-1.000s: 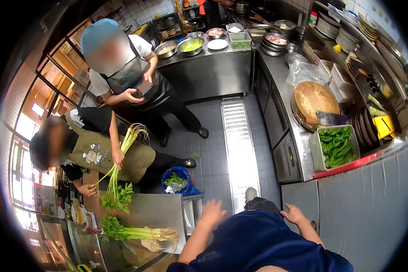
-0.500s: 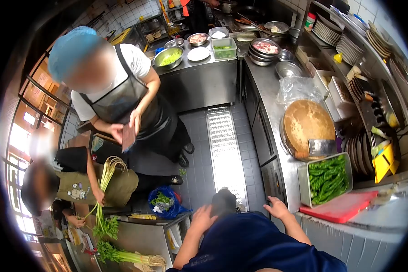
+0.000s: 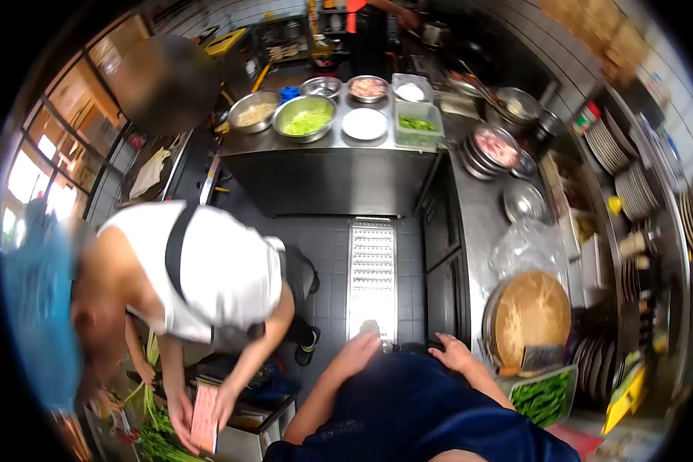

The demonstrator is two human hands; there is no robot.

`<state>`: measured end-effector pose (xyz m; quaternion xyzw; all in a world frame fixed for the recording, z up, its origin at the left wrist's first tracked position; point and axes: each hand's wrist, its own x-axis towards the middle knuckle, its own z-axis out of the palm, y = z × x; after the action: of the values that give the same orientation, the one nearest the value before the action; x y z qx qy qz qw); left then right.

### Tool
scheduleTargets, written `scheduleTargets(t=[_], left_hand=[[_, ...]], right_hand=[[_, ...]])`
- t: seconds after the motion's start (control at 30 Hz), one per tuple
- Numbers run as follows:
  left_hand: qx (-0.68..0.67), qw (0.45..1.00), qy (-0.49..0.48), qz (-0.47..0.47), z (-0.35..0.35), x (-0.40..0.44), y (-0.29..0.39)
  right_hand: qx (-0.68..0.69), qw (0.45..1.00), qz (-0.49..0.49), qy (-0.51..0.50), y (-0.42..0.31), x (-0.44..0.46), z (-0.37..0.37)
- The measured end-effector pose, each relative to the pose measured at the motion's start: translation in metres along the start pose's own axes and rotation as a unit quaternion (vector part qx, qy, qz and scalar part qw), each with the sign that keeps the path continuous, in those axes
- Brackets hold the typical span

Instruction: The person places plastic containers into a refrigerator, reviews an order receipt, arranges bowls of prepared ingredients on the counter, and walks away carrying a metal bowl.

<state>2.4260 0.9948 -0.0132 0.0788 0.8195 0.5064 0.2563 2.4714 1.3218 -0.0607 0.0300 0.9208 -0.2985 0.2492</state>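
Note:
At the lower middle, my left hand (image 3: 354, 356) hangs in the air beside my dark blue shirt (image 3: 431, 404), fingers stretched out and holding nothing. My right hand (image 3: 453, 353) is open too, near the steel counter (image 3: 473, 266) on the right. On that counter lies a round wooden chopping board (image 3: 533, 308), with a cleaver blade (image 3: 543, 357) at its near edge. Closer to me is a container of long green peppers (image 3: 539, 402). A crumpled clear plastic bag (image 3: 527, 250) and a steel bowl (image 3: 524, 200) sit beyond the board.
A metal floor grate (image 3: 373, 277) runs ahead. A co-worker in a white shirt (image 3: 231, 269) bends at my left, holding a flat pinkish rectangular thing (image 3: 205, 420) over leafy celery (image 3: 162, 439). Bowls of food, including shredded greens (image 3: 306, 122), stand on the far counter. Plates (image 3: 608, 142) fill the right shelf.
My view has tilted up. The co-worker in white has bent down to the left, bringing the flat thing low near the celery. My hands remain open and empty.

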Motion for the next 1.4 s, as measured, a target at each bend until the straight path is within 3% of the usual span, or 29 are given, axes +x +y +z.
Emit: scheduleTargets(t=[0.17,0.33,0.43,0.57,0.6,0.7,0.73,0.77,0.83,0.97,1.1,1.2,1.3,1.4], left_hand=[[-0.097,0.995,0.020,-0.032,-0.036,0.041,0.021],[-0.123,0.973,0.150,-0.124,-0.042,0.069,-0.019],[-0.119,0.940,0.231,-0.220,-0.044,0.090,-0.029],[-0.104,0.881,0.323,-0.330,-0.040,0.123,-0.029],[-0.113,0.880,0.343,-0.307,-0.028,0.133,-0.043],[-0.108,0.892,0.311,-0.309,-0.018,0.160,-0.039],[-0.136,0.899,0.304,-0.285,-0.018,0.169,-0.035],[-0.257,0.866,0.297,-0.311,-0.013,0.176,-0.026],[-0.183,0.871,0.323,-0.322,-0.014,0.190,-0.028],[-0.230,0.863,0.297,-0.338,-0.035,0.199,-0.047],[-0.219,0.847,0.327,-0.358,-0.064,0.212,-0.076],[-0.197,0.845,0.351,-0.352,-0.105,0.215,-0.113],[-0.171,0.839,0.378,-0.353,-0.175,0.194,-0.151],[-0.125,0.833,0.400,-0.360,-0.250,0.173,-0.171]], right_hand=[[-0.053,0.998,-0.033,-0.016,-0.015,0.097,-0.052],[-0.114,0.978,-0.102,-0.142,-0.041,0.201,-0.087],[-0.125,0.958,-0.163,-0.199,-0.047,0.275,-0.108],[-0.187,0.939,-0.167,-0.236,-0.069,0.367,-0.156],[-0.199,0.932,-0.176,-0.247,-0.075,0.385,-0.169],[-0.217,0.917,-0.199,-0.269,-0.077,0.426,-0.188],[-0.214,0.916,-0.168,-0.293,-0.082,0.437,-0.194],[-0.222,0.906,-0.171,-0.317,-0.078,0.449,-0.195],[-0.239,0.883,-0.179,-0.362,-0.076,0.474,-0.191],[-0.226,0.848,-0.172,-0.446,-0.078,0.523,-0.173],[-0.279,0.840,-0.189,-0.426,-0.139,0.577,-0.158],[-0.323,0.808,-0.254,-0.423,-0.267,0.576,-0.158],[-0.290,0.860,-0.276,-0.317,-0.335,0.595,-0.112],[-0.293,0.851,-0.322,-0.292,-0.411,0.610,-0.075]])
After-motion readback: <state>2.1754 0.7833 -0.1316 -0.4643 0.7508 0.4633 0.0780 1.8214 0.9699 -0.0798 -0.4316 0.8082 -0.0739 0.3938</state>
